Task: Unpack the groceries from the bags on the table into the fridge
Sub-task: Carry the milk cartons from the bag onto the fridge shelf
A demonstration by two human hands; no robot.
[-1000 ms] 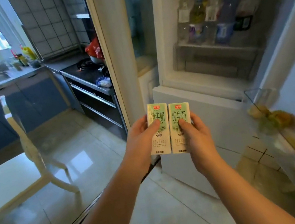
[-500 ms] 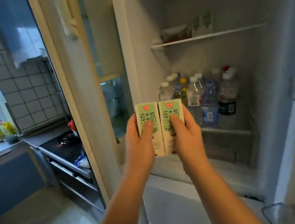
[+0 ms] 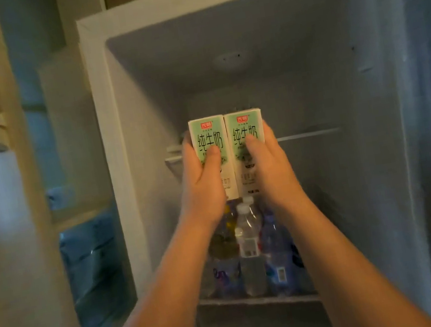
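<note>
Two green-and-white milk cartons stand upright side by side in front of the open fridge point(image 3: 306, 68). My left hand point(image 3: 202, 182) grips the left milk carton point(image 3: 207, 133) with the thumb across its front. My right hand point(image 3: 271, 165) grips the right milk carton point(image 3: 244, 127) the same way. Both cartons touch each other and are held at the level of the upper glass shelf point(image 3: 309, 134), at its front left. What sits on that shelf behind the cartons is hidden.
Several water and drink bottles point(image 3: 248, 246) crowd the lower shelf under my wrists. The fridge's left wall point(image 3: 144, 152) is close to the left carton. The upper shelf shows bare glass to the right. A cupboard with blue panels point(image 3: 95, 269) stands left of the fridge.
Both hands have lifted the two cartons from the bottle shelf's height up to the upper shelf and further into the fridge. My view has tilted upward and moved closer.
</note>
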